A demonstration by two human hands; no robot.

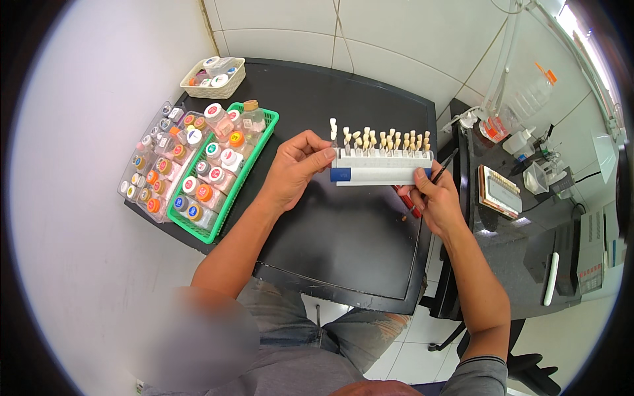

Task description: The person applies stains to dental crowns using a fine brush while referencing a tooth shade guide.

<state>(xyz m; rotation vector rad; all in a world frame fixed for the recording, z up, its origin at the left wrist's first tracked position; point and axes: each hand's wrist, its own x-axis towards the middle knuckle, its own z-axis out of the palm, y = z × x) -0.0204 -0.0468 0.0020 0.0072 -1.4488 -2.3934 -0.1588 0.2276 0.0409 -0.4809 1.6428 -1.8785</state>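
Above the black table, both hands hold a white and blue dental shade guide (383, 175) level. Its upper edge carries a row of tooth-coloured tabs. My left hand (297, 170) is closed, thumb and forefinger pinching its left end. A whiter shade tab (333, 129) stands higher than the others there; whether the fingertips grip its stem or the holder cannot be made out. My right hand (437, 203) is closed round the right end, thumb on the front. A thin dark stick, like a brush or pen (449, 160), sticks up from the same hand.
A red object (412, 204) lies below my right hand. On the left, a green basket (228, 206) and a clear tray (125, 173) hold many capped jars; a cream basket (188, 90) stands behind. The right-hand counter carries a flat case (500, 191) and bottles.
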